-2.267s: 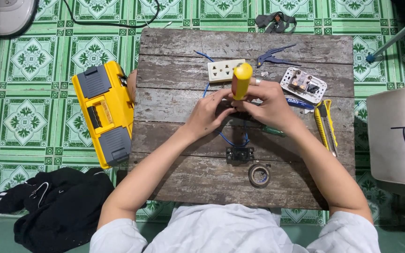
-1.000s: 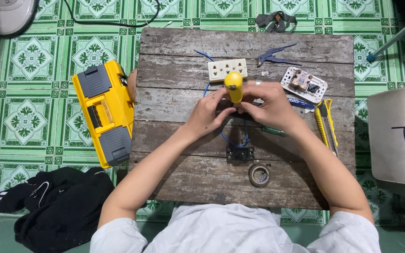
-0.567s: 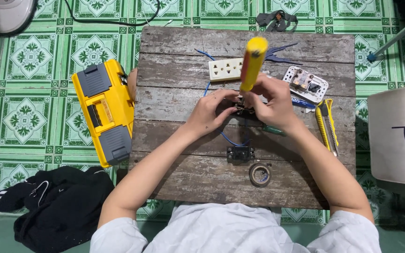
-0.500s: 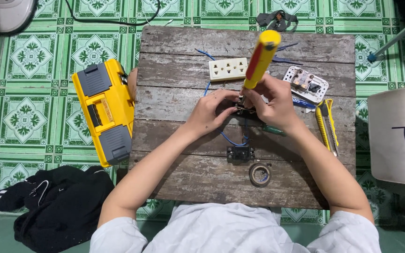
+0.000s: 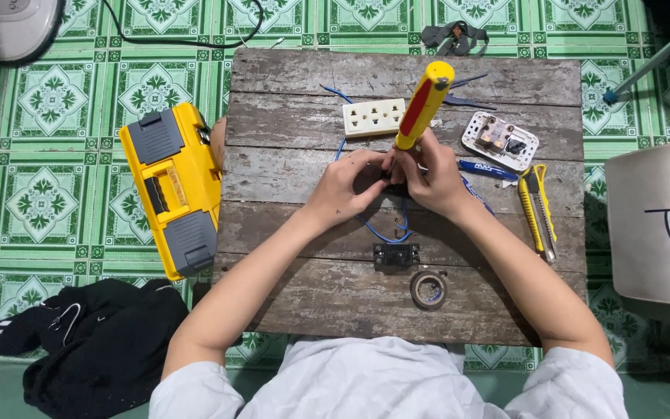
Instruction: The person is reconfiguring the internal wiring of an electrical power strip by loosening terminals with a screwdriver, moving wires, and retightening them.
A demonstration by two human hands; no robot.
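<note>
My right hand (image 5: 429,177) grips a screwdriver with a yellow and red handle (image 5: 423,106), its handle tilted up and away to the right. My left hand (image 5: 348,186) pinches a small dark part against the screwdriver's tip at the middle of the worn wooden table (image 5: 288,147); the part itself is mostly hidden by my fingers. A blue wire (image 5: 386,230) loops out from under my hands. Just in front of them lies a small black switch block (image 5: 396,255).
A cream socket strip (image 5: 374,117) and a white switch plate (image 5: 500,140) lie at the back. A yellow utility knife (image 5: 537,210), a blue pen (image 5: 484,167) and a tape roll (image 5: 429,289) are on the right. A yellow toolbox (image 5: 172,186) stands left, dark clothes (image 5: 87,349) on the floor.
The screwdriver handle has swung from upright near my hands to leaning up and to the right. Both hands stay together at the middle of the table.
</note>
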